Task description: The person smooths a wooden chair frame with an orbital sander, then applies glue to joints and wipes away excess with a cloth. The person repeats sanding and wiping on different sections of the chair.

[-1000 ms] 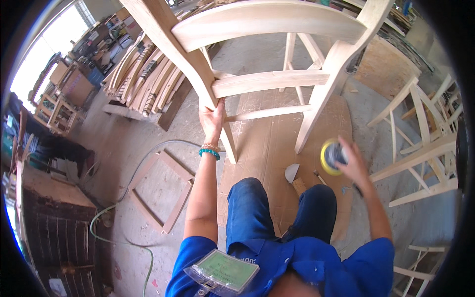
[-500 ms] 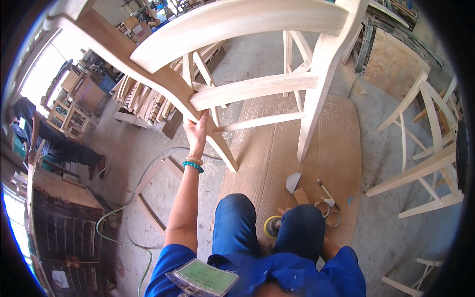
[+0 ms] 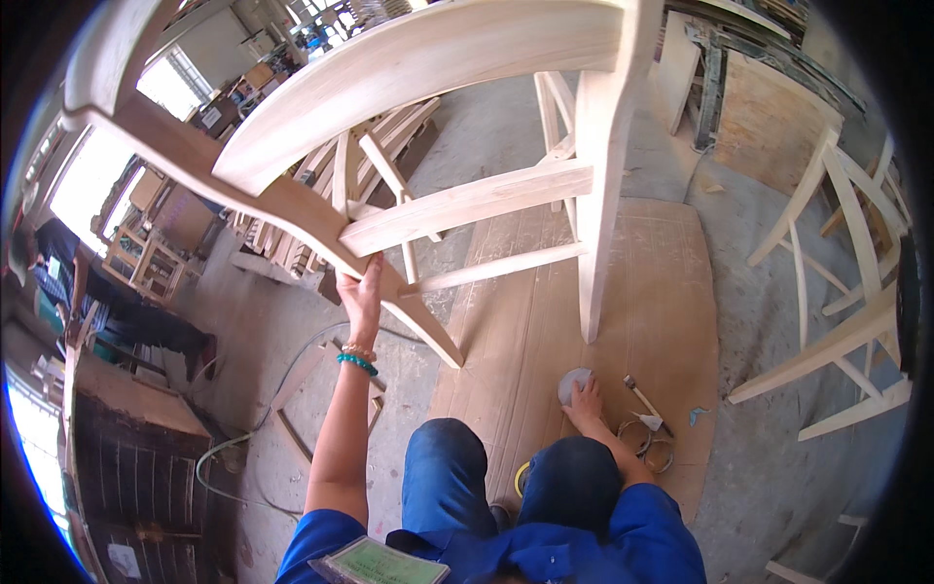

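A bare wooden chair frame point(image 3: 467, 209) stands tilted in front of me, with curved rails between its side posts. My left hand point(image 3: 360, 300), with beaded bracelets at the wrist, is closed around its left side piece near the lower rail. Low on the right, my right hand point(image 3: 586, 401) has its fingers on a round grey disc point(image 3: 574, 383) that looks like sandpaper, over the cardboard sheet point(image 3: 516, 331). Part of those fingers overlaps the disc. Beside that hand lie a brush point(image 3: 637, 391) and round rings that look like tape rolls point(image 3: 659, 454).
A yellow-rimmed round tool point(image 3: 521, 479) is partly hidden by my knee. More bare chair frames point(image 3: 846, 302) stand at right. Stacked wood strips point(image 3: 292, 229), a hose point(image 3: 209, 462) and a dark cabinet point(image 3: 131, 467) are at left, where another person point(image 3: 126, 311) bends over.
My right hand has come out from beside my knee onto the disc. The wood block beside the disc no longer shows. The chair and my left hand appear lower and further left.
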Action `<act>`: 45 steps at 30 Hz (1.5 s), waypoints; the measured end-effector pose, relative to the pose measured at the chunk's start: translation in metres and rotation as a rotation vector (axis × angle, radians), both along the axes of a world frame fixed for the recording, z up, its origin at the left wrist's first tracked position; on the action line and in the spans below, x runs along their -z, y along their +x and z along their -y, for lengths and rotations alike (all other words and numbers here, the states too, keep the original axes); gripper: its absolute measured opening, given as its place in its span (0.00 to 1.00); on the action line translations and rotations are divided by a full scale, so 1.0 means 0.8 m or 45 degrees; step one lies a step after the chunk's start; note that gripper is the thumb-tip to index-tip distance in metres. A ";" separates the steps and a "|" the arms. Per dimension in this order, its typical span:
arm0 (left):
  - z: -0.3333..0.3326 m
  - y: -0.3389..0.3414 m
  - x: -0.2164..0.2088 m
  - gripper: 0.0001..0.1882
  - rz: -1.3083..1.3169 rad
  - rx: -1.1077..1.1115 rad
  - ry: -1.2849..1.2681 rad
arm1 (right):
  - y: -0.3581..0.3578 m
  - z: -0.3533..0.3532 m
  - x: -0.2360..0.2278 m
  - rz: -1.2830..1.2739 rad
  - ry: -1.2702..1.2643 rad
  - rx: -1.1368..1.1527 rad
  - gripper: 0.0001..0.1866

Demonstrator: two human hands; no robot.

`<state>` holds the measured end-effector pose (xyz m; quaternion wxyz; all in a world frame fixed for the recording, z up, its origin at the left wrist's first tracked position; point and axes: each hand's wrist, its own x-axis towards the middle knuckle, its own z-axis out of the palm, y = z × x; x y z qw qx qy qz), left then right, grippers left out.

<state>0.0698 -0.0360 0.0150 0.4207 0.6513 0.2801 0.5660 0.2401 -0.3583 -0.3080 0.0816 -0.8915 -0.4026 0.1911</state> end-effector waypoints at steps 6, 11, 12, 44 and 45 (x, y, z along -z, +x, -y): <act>-0.005 -0.017 0.009 0.12 -0.072 -0.043 0.024 | -0.002 -0.017 -0.016 0.001 -0.180 -0.053 0.28; -0.006 -0.028 0.003 0.14 -0.139 -0.078 0.088 | 0.011 -0.005 -0.025 -0.048 -0.049 0.040 0.20; -0.005 -0.021 0.001 0.14 -0.117 -0.061 0.082 | 0.025 0.005 -0.024 -0.054 -0.035 0.077 0.20; 0.006 -0.012 0.000 0.15 -0.081 -0.153 0.006 | 0.081 -0.118 -0.552 0.846 0.691 -0.082 0.21; 0.005 -0.011 0.000 0.15 -0.066 -0.126 -0.023 | 0.084 -0.118 -0.557 0.880 0.670 -0.088 0.22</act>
